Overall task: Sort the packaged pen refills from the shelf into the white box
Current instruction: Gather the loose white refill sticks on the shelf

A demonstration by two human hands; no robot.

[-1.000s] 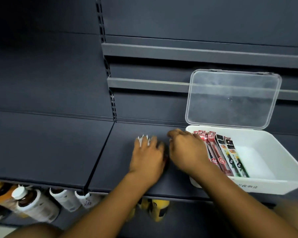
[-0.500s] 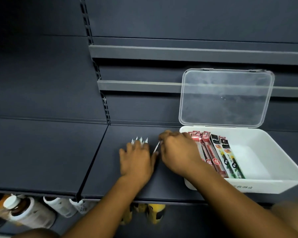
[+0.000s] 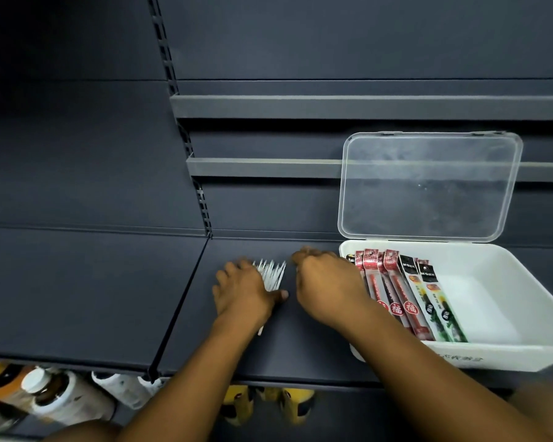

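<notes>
On dark shelf (image 3: 115, 291), left of white box (image 3: 508, 352), we had loose white refills (image 3: 273, 274) fanned under left hand (image 3: 241, 295), flat on them, fingers spread, pinning not gripping. Right hand (image 3: 328, 290) curled just beside bundle; whether it pinched anything we could not tell. Packaged refills (image 3: 406, 301) already lay in box's left side. We judged best to square bundle first, then lift as one
</notes>
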